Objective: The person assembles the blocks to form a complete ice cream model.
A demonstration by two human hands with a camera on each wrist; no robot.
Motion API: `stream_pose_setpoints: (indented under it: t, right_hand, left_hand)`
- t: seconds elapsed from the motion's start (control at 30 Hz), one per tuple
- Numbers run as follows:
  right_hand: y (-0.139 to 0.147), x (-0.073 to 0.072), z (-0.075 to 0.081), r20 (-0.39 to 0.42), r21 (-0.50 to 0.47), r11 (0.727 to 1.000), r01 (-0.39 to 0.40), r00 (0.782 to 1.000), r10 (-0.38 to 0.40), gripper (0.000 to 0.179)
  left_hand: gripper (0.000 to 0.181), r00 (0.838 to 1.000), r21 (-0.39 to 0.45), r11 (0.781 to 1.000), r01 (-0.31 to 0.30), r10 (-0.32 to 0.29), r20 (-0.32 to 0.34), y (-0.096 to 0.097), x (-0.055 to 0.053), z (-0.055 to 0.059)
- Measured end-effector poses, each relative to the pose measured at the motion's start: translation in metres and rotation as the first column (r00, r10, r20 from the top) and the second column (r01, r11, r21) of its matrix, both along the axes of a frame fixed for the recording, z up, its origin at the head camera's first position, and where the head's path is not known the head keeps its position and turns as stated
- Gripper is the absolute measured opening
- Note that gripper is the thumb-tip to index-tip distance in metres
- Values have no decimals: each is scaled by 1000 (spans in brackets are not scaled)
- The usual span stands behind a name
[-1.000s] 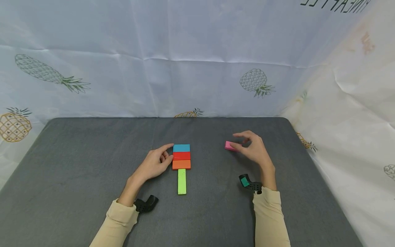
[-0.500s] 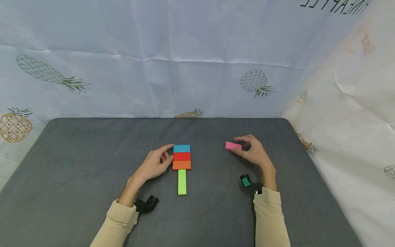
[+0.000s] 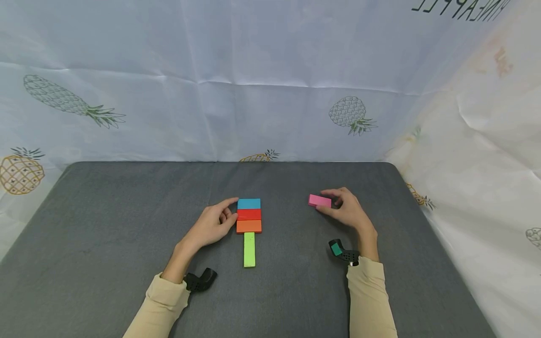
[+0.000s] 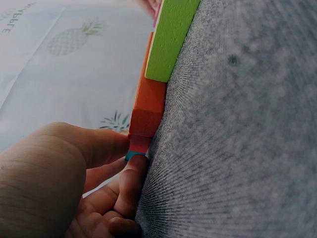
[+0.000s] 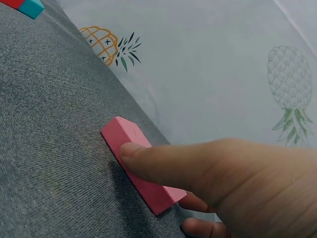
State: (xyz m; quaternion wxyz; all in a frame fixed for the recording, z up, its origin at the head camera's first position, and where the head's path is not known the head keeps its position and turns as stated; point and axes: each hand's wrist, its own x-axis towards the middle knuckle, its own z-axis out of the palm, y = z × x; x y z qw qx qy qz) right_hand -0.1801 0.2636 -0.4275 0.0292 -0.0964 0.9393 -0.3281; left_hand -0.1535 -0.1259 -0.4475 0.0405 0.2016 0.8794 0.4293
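Note:
A row of a blue block (image 3: 249, 203), a red block (image 3: 249, 214) and an orange block (image 3: 249, 226) lies flat, long sides together. Below them a lime green block (image 3: 250, 250) points toward the person. My left hand (image 3: 211, 224) rests at the row's left ends, index fingertip by the blue block, thumb by the red; its other fingers are bent. Off to the right, my right hand (image 3: 347, 209) pinches a pink block (image 3: 319, 201). In the right wrist view, the thumb presses one long side of the pink block (image 5: 141, 171); the index finger is mostly hidden behind.
The grey cloth-covered table (image 3: 127, 197) carries all the blocks. Behind it hangs a pale curtain (image 3: 270, 56) with pineapple prints. Black wrist mounts sit on the left wrist (image 3: 200, 280) and right wrist (image 3: 344, 252). Grey cloth separates the pink block from the row.
The right thumb has slid from over the pink block to its near side, and the index finger has come down to its far edge. The left hand and the row stay put.

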Motion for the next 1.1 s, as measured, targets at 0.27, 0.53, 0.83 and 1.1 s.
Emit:
stream_pose_setpoints:
  t: [0.27, 0.53, 0.83, 1.1]
  right_hand:
    - [-1, -1, -2, 7, -3, 1000, 6, 1000, -5, 44]
    - [0, -1, -2, 14, -11, 1000, 13, 1000, -13, 41]
    - [3, -2, -5, 18, -16, 1000, 15, 1000, -14, 41]
    - [4, 0, -4, 10, -11, 1000, -5, 1000, 5, 40]
  left_hand:
    - [45, 1000, -4, 1000, -4, 4, 7, 0, 0, -1]
    - [45, 1000, 2, 1000, -1, 1, 6, 0, 1, 1]
    - [45, 1000, 3, 1000, -6, 6, 6, 0, 1, 0]
    - [45, 1000, 4, 1000, -8, 8, 11, 1, 2, 0]
